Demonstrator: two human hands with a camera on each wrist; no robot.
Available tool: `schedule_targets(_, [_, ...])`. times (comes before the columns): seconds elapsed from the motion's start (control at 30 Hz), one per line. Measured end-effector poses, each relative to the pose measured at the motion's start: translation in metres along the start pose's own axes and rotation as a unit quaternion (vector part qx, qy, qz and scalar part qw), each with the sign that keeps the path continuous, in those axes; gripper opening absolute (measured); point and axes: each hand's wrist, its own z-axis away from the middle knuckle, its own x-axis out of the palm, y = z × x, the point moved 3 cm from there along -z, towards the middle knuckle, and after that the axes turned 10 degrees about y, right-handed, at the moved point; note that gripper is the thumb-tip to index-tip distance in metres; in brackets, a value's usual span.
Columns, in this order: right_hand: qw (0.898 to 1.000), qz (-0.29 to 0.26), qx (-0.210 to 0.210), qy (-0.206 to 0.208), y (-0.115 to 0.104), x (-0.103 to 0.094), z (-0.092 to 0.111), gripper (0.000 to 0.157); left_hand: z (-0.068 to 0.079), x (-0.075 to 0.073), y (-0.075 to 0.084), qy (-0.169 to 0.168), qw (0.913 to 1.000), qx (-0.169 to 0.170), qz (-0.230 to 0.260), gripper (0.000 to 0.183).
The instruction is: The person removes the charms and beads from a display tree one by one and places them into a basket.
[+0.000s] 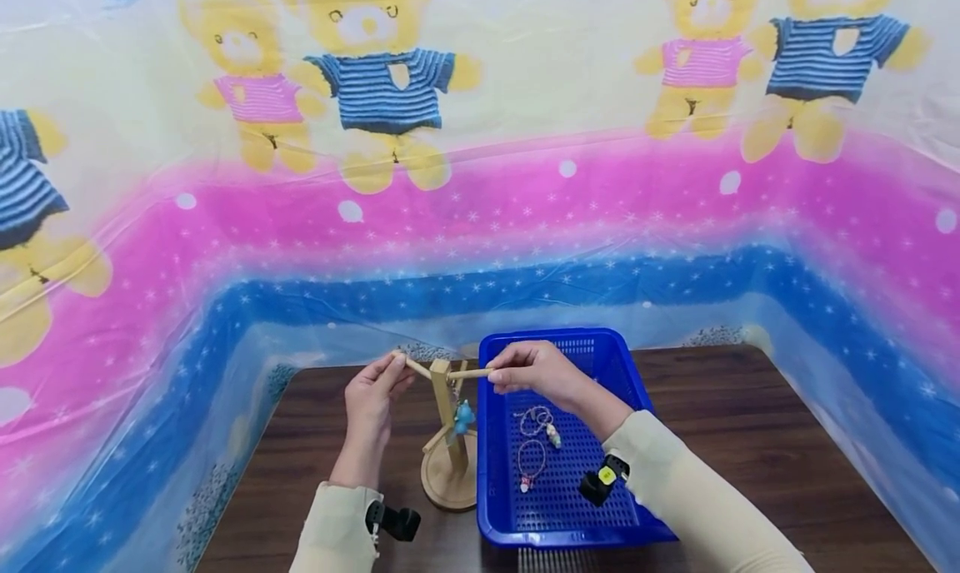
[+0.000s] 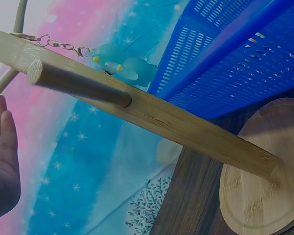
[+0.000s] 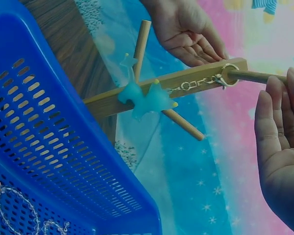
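Note:
A wooden stand (image 1: 442, 402) with a square post, round base and several pegs stands upright left of the blue basket. My left hand (image 1: 372, 394) pinches the end of its upper left peg (image 1: 417, 367). With thumb and fingers, my right hand (image 1: 540, 371) pinches the tip of the upper right peg (image 1: 469, 374). Around that right peg, close to the post, sits the ring of a keychain (image 3: 188, 85). Its translucent blue animal-like figure (image 3: 147, 98) dangles beside the post. In the left wrist view a lower peg (image 2: 81, 83) juts toward the camera.
Right of the stand, a blue perforated basket (image 1: 491, 519) sits beneath my right forearm. Inside lie a beaded loop (image 1: 532, 455) and another beaded strand with a charm (image 1: 553, 436). A dark wooden table (image 1: 720, 440) carries everything. Behind it hangs a bear-patterned sheet (image 1: 487, 215).

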Motion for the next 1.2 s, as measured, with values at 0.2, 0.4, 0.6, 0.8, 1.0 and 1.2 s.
schedule_targets(0.2, [1.000, 0.011, -0.014, -0.004, -0.002, 0.007, 0.004, 0.032, -0.002, 0.000, 0.001, 0.000, 1.0000, -0.005, 0.006, 0.037])
schedule_targets(0.4, [1.000, 0.018, -0.016, -0.006, -0.001, 0.013, 0.004, 0.034, -0.005, 0.001, 0.005, 0.007, 0.9999, 0.001, -0.008, 0.033])
schedule_targets(0.6, [1.000, 0.017, -0.013, -0.004, -0.001, 0.020, 0.005, 0.032, -0.006, 0.003, 0.006, 0.010, 0.9995, -0.006, -0.031, 0.032])
schedule_targets(0.8, [0.999, 0.022, -0.026, -0.017, -0.001, 0.029, 0.006, 0.031, -0.007, 0.007, 0.007, 0.016, 0.9988, -0.039, -0.026, 0.030])
schedule_targets(1.0, [0.998, 0.023, -0.039, -0.031, -0.002, 0.036, 0.009, 0.031, -0.007, 0.012, 0.005, 0.013, 0.9972, -0.061, -0.041, 0.033])
schedule_targets(1.2, [0.997, 0.009, -0.056, -0.050, -0.005, 0.047, 0.013, 0.034, -0.008, 0.020, 0.003, 0.011, 0.9952, -0.075, -0.062, 0.033])
